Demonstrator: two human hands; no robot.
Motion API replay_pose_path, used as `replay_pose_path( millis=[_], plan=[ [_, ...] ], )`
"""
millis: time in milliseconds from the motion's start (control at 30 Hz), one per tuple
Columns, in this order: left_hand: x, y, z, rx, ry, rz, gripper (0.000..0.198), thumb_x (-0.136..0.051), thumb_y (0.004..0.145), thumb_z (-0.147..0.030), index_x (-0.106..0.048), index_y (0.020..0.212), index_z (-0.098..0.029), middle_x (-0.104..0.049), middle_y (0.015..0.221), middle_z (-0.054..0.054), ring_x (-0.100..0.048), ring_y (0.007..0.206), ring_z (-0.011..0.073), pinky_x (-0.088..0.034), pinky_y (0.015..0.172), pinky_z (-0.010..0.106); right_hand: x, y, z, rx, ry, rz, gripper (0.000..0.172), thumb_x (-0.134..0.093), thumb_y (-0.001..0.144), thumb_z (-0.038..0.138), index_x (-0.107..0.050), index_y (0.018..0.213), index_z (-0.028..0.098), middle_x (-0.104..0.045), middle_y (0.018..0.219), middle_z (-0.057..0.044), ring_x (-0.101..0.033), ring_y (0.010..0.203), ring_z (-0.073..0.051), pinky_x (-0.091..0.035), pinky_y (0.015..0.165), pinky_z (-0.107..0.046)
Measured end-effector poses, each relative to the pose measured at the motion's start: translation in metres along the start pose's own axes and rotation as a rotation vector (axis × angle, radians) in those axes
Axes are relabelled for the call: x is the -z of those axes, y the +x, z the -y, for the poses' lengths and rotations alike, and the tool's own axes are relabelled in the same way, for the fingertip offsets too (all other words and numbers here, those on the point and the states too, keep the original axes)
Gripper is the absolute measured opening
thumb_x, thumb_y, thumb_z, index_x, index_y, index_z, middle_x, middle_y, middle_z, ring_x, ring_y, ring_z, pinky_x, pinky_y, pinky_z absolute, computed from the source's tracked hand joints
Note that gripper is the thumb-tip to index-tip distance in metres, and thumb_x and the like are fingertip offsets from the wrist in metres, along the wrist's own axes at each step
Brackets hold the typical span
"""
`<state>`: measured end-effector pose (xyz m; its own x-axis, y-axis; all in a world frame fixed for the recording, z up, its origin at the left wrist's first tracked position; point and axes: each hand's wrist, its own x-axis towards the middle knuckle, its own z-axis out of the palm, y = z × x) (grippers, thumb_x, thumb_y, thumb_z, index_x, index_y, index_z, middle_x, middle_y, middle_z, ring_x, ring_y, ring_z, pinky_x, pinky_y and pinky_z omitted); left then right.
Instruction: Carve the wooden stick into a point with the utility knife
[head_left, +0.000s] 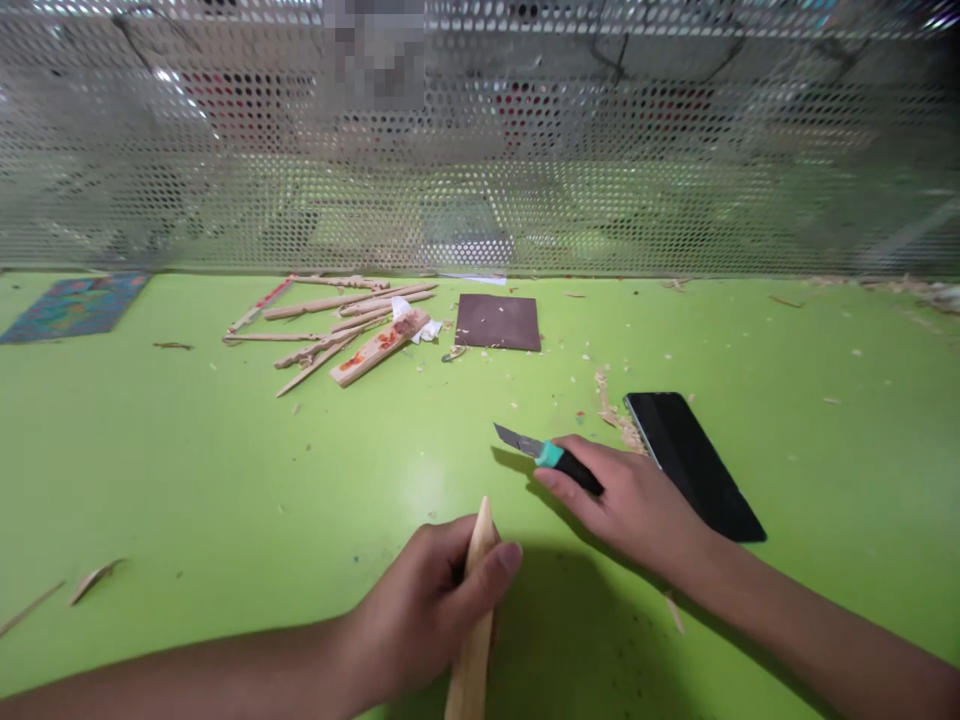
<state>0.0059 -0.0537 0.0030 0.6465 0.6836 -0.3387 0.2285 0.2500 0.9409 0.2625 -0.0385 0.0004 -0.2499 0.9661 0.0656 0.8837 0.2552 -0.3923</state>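
- At lower centre, left hand (pixel 427 610) wrapped tight around a wooden stick (pixel 469 665), pointed tip up.
- Just right of it, right hand (pixel 630 505) gripping a knife (pixel 536 450), blade out toward the upper left.
- Beside that wrist, a dark phone (pixel 694 465) flat on the green table (pixel 187 450).
- Farther up, a brown sandpaper square (pixel 498 322); left of it, a pile of sticks (pixel 337 325).

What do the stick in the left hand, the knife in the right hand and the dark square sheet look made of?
The stick: bare pale wood, matte, unpainted, tip whittled narrow. The utility knife: dull grey metal blade; teal-and-black handle, probably plastic. The dark square sheet: thin, flat, matte brown, possibly sandpaper; texture too small to confirm.
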Motion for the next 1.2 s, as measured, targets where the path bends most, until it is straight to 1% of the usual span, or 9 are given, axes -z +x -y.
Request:
replay_pose_path(
  millis=[200,400,600,967,1200],
  plan=[
    [0.0011,0.0019,-0.0001,-0.018,-0.002,0.01,0.049,-0.05,0.105,-0.063,-0.047,0.079,-0.021,-0.042,0.07,-0.004,-0.041,0.062,0.012,-0.032,0.056,0.026,-0.003,0.0001,0.0028,0.0,-0.029,0.011,0.056,-0.037,0.11,0.068,-0.068,0.098,0.022,-0.073,0.07,-0.004,-0.07,0.057,-0.025,-0.042,0.053,-0.031],
    [0.0016,0.0013,-0.0017,-0.022,0.025,0.017,0.048,-0.049,0.106,-0.061,-0.048,0.08,-0.021,-0.042,0.071,-0.004,-0.039,0.064,0.0122,-0.033,0.057,0.026,-0.0035,0.0004,0.0028,0.005,-0.043,0.009,0.055,-0.037,0.11,0.067,-0.067,0.099,0.023,-0.074,0.072,-0.003,-0.072,0.06,-0.025,-0.041,0.055,-0.031],
    [0.0025,0.0013,-0.0042,-0.019,0.01,0.03,0.047,-0.049,0.106,-0.061,-0.047,0.08,-0.021,-0.04,0.071,-0.005,-0.037,0.063,0.0122,-0.033,0.057,0.027,-0.0019,0.0008,0.0044,0.008,-0.044,0.024,0.047,-0.042,0.11,0.062,-0.067,0.101,0.023,-0.075,0.072,-0.003,-0.071,0.059,-0.024,-0.04,0.055,-0.029],
    [0.0026,0.0021,-0.0011,-0.053,0.028,0.044,0.043,-0.05,0.107,-0.055,-0.046,0.081,-0.022,-0.04,0.07,-0.005,-0.037,0.062,0.0122,-0.031,0.056,0.027,-0.0017,0.0005,0.0034,0.018,-0.041,0.038,0.049,-0.041,0.11,0.063,-0.067,0.102,0.022,-0.075,0.071,-0.003,-0.07,0.058,-0.025,-0.04,0.054,-0.03],
    [0.004,0.0043,-0.0024,-0.017,-0.041,0.016,0.041,-0.059,0.102,-0.056,-0.049,0.084,-0.021,-0.041,0.074,-0.005,-0.037,0.066,0.0126,-0.032,0.059,0.027,0.0001,-0.0005,0.0054,0.032,-0.003,0.035,0.049,-0.041,0.109,0.063,-0.069,0.102,0.024,-0.076,0.073,-0.003,-0.071,0.059,-0.022,-0.042,0.055,-0.029]
  ],
)
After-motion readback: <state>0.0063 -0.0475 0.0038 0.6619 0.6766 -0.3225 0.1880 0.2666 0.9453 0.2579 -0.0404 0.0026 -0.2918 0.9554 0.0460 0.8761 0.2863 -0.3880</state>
